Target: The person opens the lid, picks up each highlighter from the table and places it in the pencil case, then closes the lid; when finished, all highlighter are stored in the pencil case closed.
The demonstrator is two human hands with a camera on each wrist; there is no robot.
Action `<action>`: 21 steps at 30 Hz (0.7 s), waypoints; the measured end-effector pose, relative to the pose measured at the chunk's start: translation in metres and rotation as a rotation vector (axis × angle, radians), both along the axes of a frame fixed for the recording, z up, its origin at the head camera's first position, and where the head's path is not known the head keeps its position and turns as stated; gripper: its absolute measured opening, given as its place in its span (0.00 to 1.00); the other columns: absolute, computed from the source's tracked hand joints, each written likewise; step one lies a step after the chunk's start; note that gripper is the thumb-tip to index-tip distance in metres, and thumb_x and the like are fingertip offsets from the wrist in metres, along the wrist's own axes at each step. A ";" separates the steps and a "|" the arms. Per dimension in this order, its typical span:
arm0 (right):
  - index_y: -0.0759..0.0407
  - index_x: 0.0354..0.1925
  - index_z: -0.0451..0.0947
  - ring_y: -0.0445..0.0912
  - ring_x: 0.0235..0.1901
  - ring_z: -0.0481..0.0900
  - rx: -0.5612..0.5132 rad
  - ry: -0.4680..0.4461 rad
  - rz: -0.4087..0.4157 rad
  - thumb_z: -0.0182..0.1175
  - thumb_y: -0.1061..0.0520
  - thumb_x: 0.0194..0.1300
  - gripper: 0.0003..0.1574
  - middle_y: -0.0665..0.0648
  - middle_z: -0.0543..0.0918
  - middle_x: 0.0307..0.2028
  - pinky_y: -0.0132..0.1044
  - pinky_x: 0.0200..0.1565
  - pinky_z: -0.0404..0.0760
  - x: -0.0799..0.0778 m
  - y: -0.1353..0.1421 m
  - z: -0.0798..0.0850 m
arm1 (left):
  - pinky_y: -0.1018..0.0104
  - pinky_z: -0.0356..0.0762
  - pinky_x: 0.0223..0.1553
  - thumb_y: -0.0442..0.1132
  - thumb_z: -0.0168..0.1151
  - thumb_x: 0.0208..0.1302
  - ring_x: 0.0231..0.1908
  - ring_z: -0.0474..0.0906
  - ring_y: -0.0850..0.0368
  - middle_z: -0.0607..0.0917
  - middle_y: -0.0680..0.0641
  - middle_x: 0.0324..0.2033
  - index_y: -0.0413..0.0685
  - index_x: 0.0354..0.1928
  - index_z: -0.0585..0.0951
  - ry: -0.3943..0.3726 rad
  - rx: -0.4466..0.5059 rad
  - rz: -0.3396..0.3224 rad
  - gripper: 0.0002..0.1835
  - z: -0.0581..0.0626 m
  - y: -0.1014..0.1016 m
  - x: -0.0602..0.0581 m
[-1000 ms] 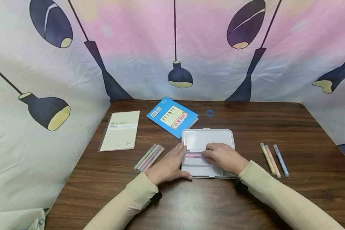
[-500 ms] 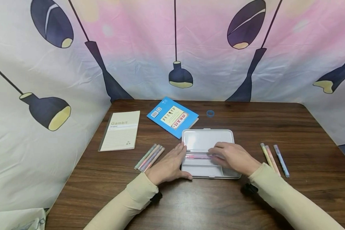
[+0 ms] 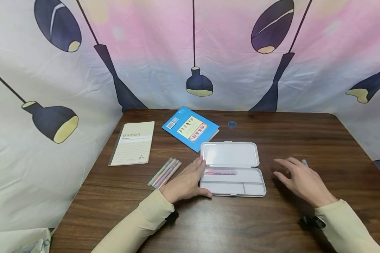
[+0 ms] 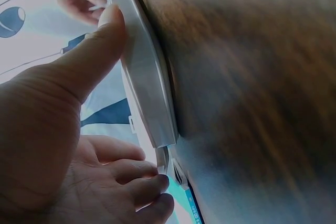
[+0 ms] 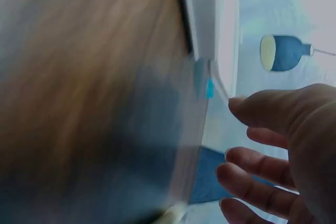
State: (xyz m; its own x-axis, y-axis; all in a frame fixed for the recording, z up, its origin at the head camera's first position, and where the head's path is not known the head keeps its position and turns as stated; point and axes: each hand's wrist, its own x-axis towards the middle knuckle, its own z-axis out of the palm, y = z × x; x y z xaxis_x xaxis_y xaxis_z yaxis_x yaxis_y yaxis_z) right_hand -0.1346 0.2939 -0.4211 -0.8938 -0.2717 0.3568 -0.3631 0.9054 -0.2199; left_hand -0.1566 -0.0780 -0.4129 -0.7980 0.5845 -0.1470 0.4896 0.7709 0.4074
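Observation:
A white pencil case (image 3: 231, 154) lies with its lid folded back on the table. In its long rear compartment is one pink-and-purple pen (image 3: 221, 172). My left hand (image 3: 185, 178) rests along the case's left side, thumb at the front edge; the left wrist view shows that thumb (image 4: 102, 48) touching the case wall. To the right of the case, my right hand (image 3: 304, 181) hovers with fingers spread and holds nothing. It hides most of the pens on that side; just the end of a blue pen (image 3: 305, 162) shows beyond its knuckles.
Several pastel pens (image 3: 164, 173) lie in a row left of my left hand. Behind them is a cream notebook (image 3: 133, 144). A blue booklet (image 3: 190, 128) lies behind the case, with a blue ring (image 3: 232, 124) to its right. Patterned cloth (image 3: 164, 70) hangs beyond the table.
My right hand has let go of the pink-and-purple pen in the rear compartment and moved right, off the case, to above the pens there. The left hand has stayed put.

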 end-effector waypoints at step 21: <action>0.60 0.59 0.77 0.35 0.21 0.59 0.044 -0.107 -0.117 0.69 0.56 0.62 0.28 0.46 0.67 0.26 0.31 0.19 0.55 0.025 0.037 -0.012 | 0.54 0.48 0.76 0.63 0.70 0.56 0.77 0.42 0.46 0.45 0.36 0.77 0.34 0.77 0.49 -0.001 -0.006 -0.006 0.61 -0.001 -0.001 0.000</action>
